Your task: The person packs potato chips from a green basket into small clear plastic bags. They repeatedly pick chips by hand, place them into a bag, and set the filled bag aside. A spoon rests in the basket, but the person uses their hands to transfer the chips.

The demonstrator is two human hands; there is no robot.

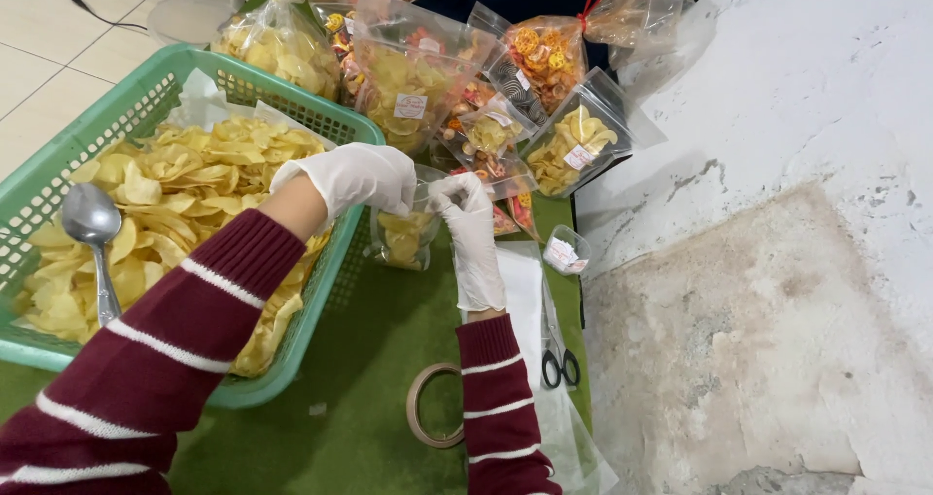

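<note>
My gloved left hand (358, 176) & right hand (465, 204) pinch shut a small chip-filled bag (403, 235) on green tabletop (364, 354), beside basket (303, 335) w/ many loose chips (185, 189); several sealed bags (575, 147) lie behind.

Both gloved hands, left (355, 177) and right (466, 208), pinch a chip pouch (403, 238).

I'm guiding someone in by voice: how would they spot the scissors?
Start at the green basket of yellow chips, then go right across the green mat, past the right hand. The scissors lie on clear plastic at the mat's right edge, the only black-handled thing, beside the tape ring.
</note>
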